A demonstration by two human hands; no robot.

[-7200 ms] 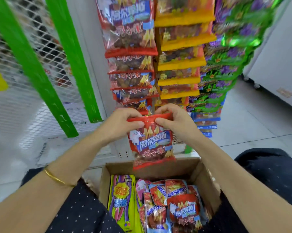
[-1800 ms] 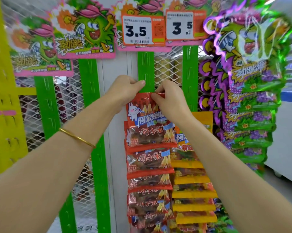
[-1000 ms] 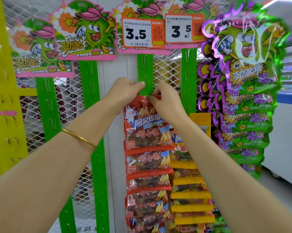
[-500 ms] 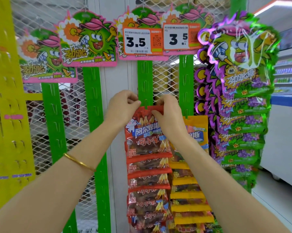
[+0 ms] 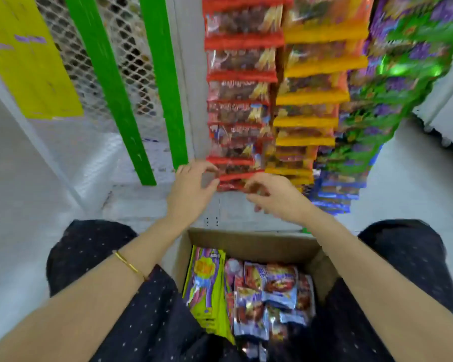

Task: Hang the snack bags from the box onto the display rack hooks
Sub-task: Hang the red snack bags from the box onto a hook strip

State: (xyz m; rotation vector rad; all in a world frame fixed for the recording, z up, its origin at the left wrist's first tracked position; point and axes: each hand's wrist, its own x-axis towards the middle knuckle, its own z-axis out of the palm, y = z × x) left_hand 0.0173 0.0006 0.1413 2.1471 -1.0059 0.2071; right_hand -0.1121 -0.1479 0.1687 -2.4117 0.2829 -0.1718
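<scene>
Open cardboard box (image 5: 262, 244) low in the middle, wedged between left knee (image 5: 89, 246) and right knee (image 5: 408, 257), both in dark dotted cloth. Inside, along its left wall, a stack of yellow-green packs (image 5: 207, 283) standing on edge. Beside them, filling the middle and right, a loose heap of red-and-blue snack bags (image 5: 269, 291), overlapping, some tilted. Both hands above the box's far wall, well clear of its contents. Left hand (image 5: 192, 190) empty, fingers loosely curled, thumb and forefinger close together, fingertips just beside the lowest red bag (image 5: 233, 178) on the display rack (image 5: 194, 113); touching or not, impossible to tell through the blur. Right hand (image 5: 280, 198) likewise empty, back upward, fingers loosely bent, near the foot of the same column. Thin gold bangle (image 5: 127, 265) on the left wrist. On the rack, a red column of hanging bags (image 5: 241, 90) overlapping like tiles down to hand level. Just to its right a yellow column (image 5: 311, 100), then a green-and-purple column (image 5: 402, 74), with blue bags (image 5: 335, 197) lowest, near the floor. Left of the red column, two green strips (image 5: 110, 87) over white wire mesh (image 5: 131, 48), and a yellow panel (image 5: 29, 61) at far left. Pale floor (image 5: 416, 178) to the right, a white cabinet (image 5: 449, 108) at its edge. Right forearm across the box's far right corner, hiding part of the rim. Whole view smeared, print on the bags unreadable.
</scene>
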